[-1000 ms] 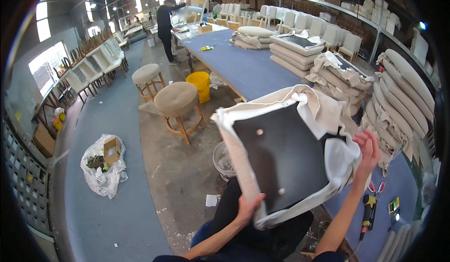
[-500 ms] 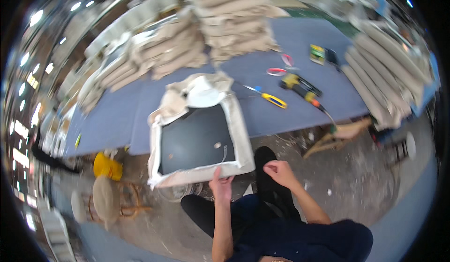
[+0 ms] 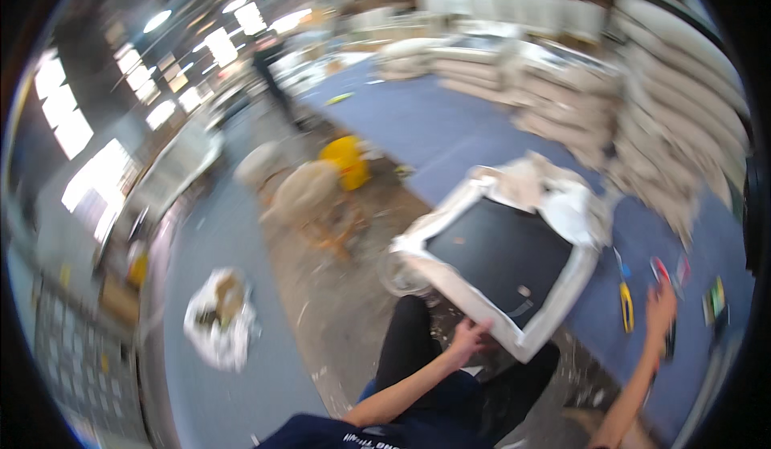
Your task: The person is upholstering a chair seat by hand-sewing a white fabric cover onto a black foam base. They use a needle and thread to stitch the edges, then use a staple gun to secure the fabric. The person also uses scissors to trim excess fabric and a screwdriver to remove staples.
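A square upholstered panel (image 3: 505, 249) leans from the table edge toward my lap, with a black backing inside a pale fabric border. Its near edge is gripped by my left hand (image 3: 469, 341), thumb on the fabric. A round white piece (image 3: 565, 217) lies at its far corner among bunched beige cloth. My right hand (image 3: 661, 308) is stretched over the table at the right, beside red-handled scissors (image 3: 659, 270). Under or next to that hand is a dark tool (image 3: 670, 343), mostly hidden. The right fingers are blurred. A yellow-handled screwdriver (image 3: 626, 306) lies just left of them.
Stacks of beige upholstered pieces (image 3: 675, 87) stand on the blue-grey table (image 3: 438, 124). A small green-and-yellow packet (image 3: 713, 300) lies at far right. To the left are padded stools (image 3: 309, 192), a yellow bucket (image 3: 345, 162) and a white bag (image 3: 223, 319) on the floor.
The view has swung left. My right hand has moved from near my knee out to the tools on the table. My left hand stays on the panel's near edge.
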`<state>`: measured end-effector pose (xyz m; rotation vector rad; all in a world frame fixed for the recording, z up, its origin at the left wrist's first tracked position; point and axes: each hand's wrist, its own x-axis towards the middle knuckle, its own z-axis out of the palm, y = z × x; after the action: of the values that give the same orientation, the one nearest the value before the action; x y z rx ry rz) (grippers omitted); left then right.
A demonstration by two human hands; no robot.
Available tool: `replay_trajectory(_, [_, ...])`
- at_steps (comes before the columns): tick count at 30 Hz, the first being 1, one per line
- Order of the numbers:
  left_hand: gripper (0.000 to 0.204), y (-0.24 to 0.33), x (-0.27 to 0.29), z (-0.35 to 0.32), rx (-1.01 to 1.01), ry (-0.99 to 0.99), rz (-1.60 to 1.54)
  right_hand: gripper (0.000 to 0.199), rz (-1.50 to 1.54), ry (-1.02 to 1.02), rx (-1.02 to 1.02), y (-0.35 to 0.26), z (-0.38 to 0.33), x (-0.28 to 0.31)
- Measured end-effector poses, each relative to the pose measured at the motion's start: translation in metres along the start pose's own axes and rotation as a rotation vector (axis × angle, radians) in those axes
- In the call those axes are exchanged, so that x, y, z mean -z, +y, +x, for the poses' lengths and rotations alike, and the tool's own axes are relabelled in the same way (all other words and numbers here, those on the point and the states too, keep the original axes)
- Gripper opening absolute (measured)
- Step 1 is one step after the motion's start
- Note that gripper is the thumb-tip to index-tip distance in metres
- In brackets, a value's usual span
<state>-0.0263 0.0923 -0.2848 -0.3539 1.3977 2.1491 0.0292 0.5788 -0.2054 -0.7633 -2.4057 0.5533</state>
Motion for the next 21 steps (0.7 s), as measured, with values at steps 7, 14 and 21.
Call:
replay_trajectory(7, [0.076,-0.027,-0.002,-0.024,0.023,0.011,-0.005,0.042,-0.355,-0.170,0.198,0.181,0.123,-0.102])
replay_trajectory(14, [0.075,0.020,-0.052,-0.019,-0.064,0.100,-0.005,0.030,-0.568,-0.192,0.128,0.144,0.109,-0.127])
replay_trajectory(21, [0.072,0.036,-0.039,0.051,-0.006,-0.113,0.034,0.038,-0.148,0.418,-0.074,0.167,0.220,0.022])
